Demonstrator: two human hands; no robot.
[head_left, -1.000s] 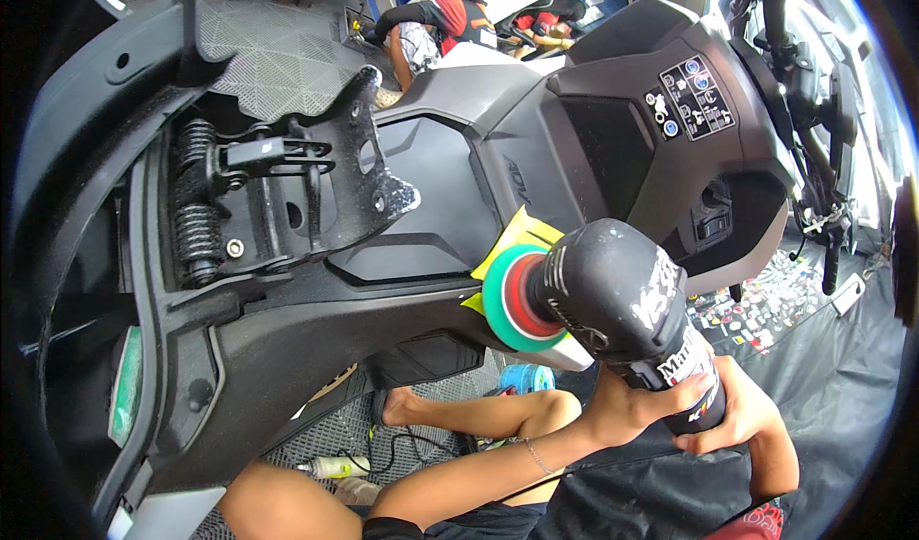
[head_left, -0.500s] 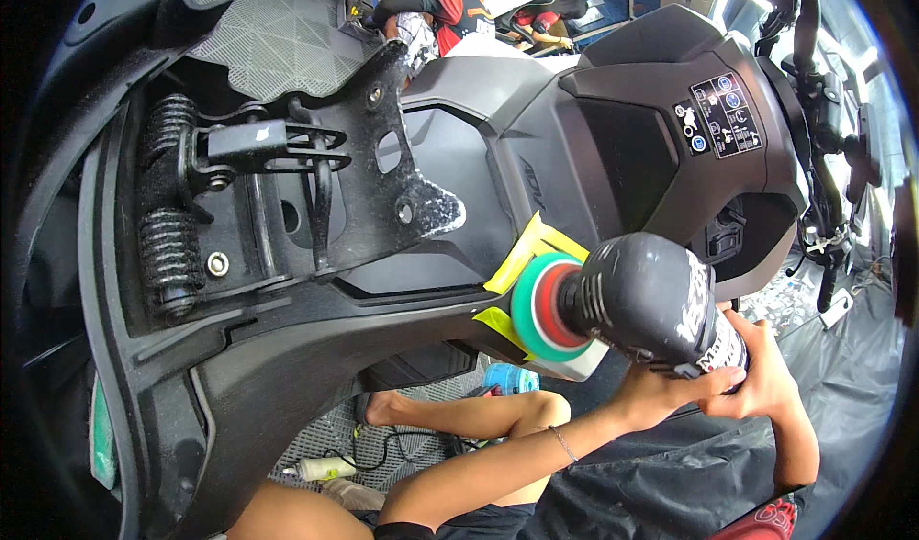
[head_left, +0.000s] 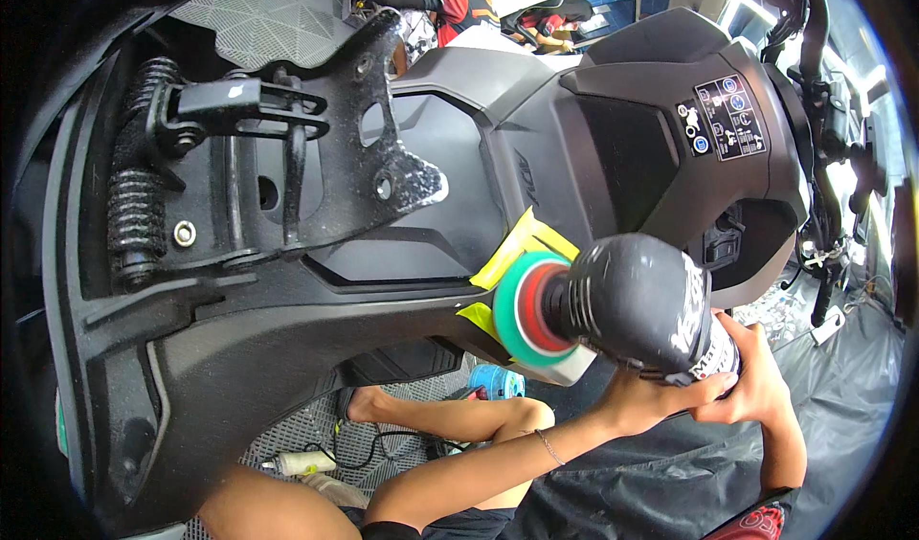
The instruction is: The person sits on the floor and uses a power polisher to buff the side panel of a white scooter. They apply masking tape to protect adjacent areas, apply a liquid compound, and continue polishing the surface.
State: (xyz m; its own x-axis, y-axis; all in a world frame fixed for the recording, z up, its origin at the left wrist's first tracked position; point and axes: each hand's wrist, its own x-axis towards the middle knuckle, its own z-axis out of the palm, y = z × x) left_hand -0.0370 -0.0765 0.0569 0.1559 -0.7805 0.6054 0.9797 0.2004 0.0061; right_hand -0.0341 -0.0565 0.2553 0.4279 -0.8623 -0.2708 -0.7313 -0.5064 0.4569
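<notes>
Scooter body [head_left: 316, 348]: dark plastic panels fill the left and centre.
Masking tape [head_left: 517, 248]: yellow strips edge the spot being worked.
Polisher [head_left: 632, 305]: its green and red pad presses the panel beside the tape.
Left hand [head_left: 641, 401]: clamped under the polisher.
Right hand [head_left: 756, 382]: wrapped around its rear.
Progress: polishing appears mid-way; finished area cannot be judged.
</notes>
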